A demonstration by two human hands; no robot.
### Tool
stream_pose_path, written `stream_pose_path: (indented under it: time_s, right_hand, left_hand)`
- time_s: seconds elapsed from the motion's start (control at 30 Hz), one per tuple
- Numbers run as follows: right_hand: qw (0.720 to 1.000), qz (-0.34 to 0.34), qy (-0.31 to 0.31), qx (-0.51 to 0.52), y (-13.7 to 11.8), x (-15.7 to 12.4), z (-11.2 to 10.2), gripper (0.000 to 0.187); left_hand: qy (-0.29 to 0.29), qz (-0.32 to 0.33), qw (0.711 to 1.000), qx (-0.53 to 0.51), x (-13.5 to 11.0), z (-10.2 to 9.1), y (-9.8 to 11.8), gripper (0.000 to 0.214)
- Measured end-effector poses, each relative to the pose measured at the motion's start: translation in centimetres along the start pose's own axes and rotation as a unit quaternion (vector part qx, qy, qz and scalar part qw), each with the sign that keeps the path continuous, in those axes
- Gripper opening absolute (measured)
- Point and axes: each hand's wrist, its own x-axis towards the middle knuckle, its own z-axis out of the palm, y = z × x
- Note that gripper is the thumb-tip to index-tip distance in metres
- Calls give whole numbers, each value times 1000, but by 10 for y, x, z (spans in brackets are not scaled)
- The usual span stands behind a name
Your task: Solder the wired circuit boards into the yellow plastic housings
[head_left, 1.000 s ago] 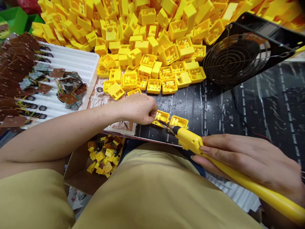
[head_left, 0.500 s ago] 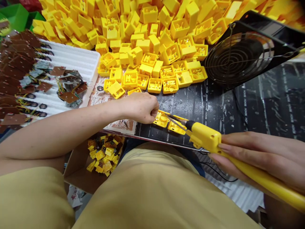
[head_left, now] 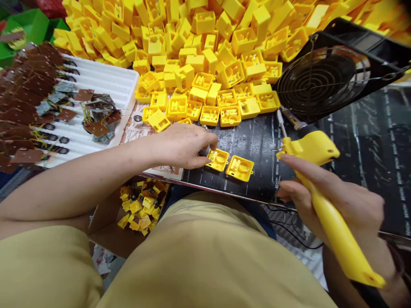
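Observation:
My left hand (head_left: 184,143) rests on the table's near edge, fingers pinched against a small yellow plastic housing (head_left: 218,159). A second open yellow housing (head_left: 240,167) lies right beside it on the black mat (head_left: 257,141). My right hand (head_left: 334,201) is wrapped round the handle of a yellow soldering iron (head_left: 321,184). Its metal tip points up and away, toward the black fan (head_left: 321,77), well clear of the two housings.
A big heap of yellow housings (head_left: 205,47) fills the back of the table. A white ribbed tray (head_left: 105,85) at left carries brown circuit boards (head_left: 25,94) with wires. A cardboard box (head_left: 141,207) of assembled yellow parts sits below the table edge. Green bins (head_left: 28,23) stand far left.
The soldering iron has swung away from the two housings, its tip lifting up and to the right toward the fan. My left hand stayed at the left housing.

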Motion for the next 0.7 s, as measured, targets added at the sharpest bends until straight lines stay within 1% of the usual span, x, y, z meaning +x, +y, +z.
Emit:
stream_pose_path:
  time_s: [0.07, 0.1, 0.13, 0.17, 0.23, 0.27, 0.3, 0.33, 0.37, 0.43, 0.47, 0.5, 0.53, 0.57, 0.6, 0.63, 0.67, 0.7]
  right_hand:
    - [1000, -23, 13, 7, 3, 2, 11, 25]
    - [999, -30, 22, 12, 5, 3, 16, 25]
    - [999, -37, 26, 18, 7, 3, 21, 29]
    - [998, -45, 23, 24, 9, 3, 27, 36]
    - [997, -70, 2, 38, 11, 3, 40, 51]
    - [996, -83, -7, 44, 10, 4, 46, 54]
    - [994, -93, -11, 50, 9, 4, 52, 53]
    - [994, -100, -12, 53, 8, 6, 56, 52]
    - [993, -104, -9, 57, 5, 7, 60, 52]
    - [992, -109, 3, 62, 0, 10, 65, 55]
    - [992, -112, 7, 64, -3, 12, 67, 56]
    - [991, -116, 9, 66, -6, 14, 68, 57]
    - [990, -120, 10, 67, -8, 16, 69, 56]
    - [990, -124, 7, 66, -11, 18, 71, 55]
    - [990, -127, 2, 63, -13, 20, 73, 53]
    - [990, -129, -4, 61, -14, 21, 74, 51]
    - [990, -130, -11, 58, -15, 21, 76, 50]
    - [990, -130, -18, 57, -15, 21, 78, 49]
  left_hand:
    - [61, 38, 997, 0, -4, 12, 2, 38]
    - [90, 64, 994, -3, -4, 22, 4, 46]
    - [116, 90, 989, -7, -3, 34, 7, 50]
    - [137, 115, 984, -11, -2, 46, 10, 50]
    - [174, 127, 977, -10, -6, 64, 15, 39]
    - [186, 126, 974, -18, -14, 67, 15, 37]
    - [188, 120, 974, -37, -25, 66, 13, 36]
    - [187, 115, 974, -61, -41, 59, 9, 36]
    - [164, 115, 975, -91, -60, 50, 4, 38]
    - [36, 101, 987, -121, -95, 28, -9, 40]
    - [-8, 85, 990, -113, -107, 19, -16, 41]
    - [-6, 62, 994, -94, -113, 15, -22, 41]
    - [28, 32, 997, -65, -112, 15, -27, 39]
    - [81, -4, 996, -28, -105, 20, -32, 36]
    - [148, -43, 988, 12, -92, 28, -35, 34]
    - [196, -80, 976, 56, -77, 38, -37, 31]
    - [223, -100, 965, 95, -62, 48, -38, 27]
    - [237, -111, 957, 129, -48, 58, -36, 21]
